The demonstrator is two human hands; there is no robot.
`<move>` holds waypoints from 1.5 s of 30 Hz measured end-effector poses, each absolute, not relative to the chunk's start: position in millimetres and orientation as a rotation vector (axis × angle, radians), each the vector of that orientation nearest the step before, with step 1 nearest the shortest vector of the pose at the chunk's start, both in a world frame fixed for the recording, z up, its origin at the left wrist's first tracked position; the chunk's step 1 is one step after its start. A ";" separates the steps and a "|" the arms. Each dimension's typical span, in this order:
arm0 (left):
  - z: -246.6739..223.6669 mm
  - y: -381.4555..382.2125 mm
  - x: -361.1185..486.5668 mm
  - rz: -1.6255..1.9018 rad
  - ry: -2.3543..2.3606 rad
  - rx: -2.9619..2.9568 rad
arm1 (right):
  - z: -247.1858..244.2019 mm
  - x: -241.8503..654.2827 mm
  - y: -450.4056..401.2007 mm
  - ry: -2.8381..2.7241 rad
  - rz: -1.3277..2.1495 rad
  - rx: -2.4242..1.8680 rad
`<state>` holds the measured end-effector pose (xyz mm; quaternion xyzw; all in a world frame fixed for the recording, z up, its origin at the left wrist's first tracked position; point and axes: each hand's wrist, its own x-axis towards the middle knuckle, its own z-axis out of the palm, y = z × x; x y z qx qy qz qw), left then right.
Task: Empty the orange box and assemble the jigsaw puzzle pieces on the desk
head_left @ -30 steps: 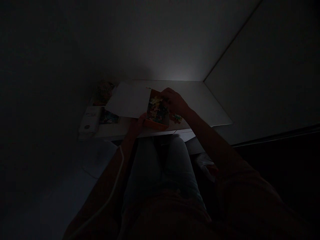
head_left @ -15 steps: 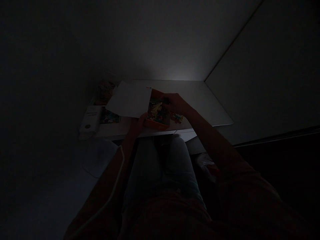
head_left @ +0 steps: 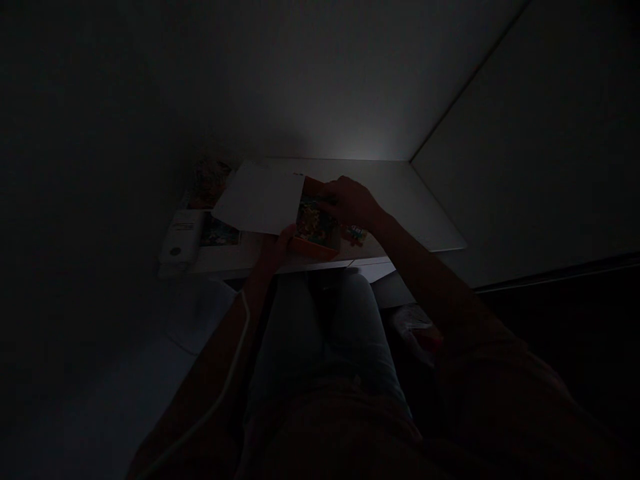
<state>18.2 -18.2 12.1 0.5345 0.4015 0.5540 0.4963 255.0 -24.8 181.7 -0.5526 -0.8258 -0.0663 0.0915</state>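
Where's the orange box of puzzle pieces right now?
In the head view, the orange box sits near the desk's front edge, between the left hand and right hand.

Puzzle pieces [head_left: 311,223] lie in the box [head_left: 316,250] on the table [head_left: 420,217].

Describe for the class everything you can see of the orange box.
The orange box looks like thin cardboard, with a plain orange near wall and a dark interior. It sits open on the white table, near the front edge, partly filled with loose, multicoloured jigsaw pieces. A pale panel meets its left side; whether it is attached is unclear. The left hand holds the near-left corner; the right hand is at the right side, partly hiding it.
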 end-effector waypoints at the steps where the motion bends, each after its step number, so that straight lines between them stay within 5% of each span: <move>1: 11.7 -17.9 18.1 1.344 0.972 1.303 | 180.0 256.5 -23.5 -2.397 -0.146 -1.630; 10: 6.7 -15.7 19.8 1.381 0.980 1.326 | 173.8 275.9 -4.0 -2.173 0.282 -1.473; 18: 6.7 -15.9 17.4 1.385 0.971 1.333 | 157.6 267.1 -2.4 -2.510 -0.135 -2.015; 26: 5.5 -16.9 15.5 1.309 1.000 1.325 | 161.4 265.7 -5.7 -2.291 -0.224 -2.059; 34: 8.1 -19.2 19.9 1.358 1.000 1.272 | 164.2 278.4 7.5 -1.914 0.627 -1.381; 45: 11.6 -20.8 16.2 1.311 0.963 1.330 | 177.1 264.5 -5.9 -2.135 0.209 -1.499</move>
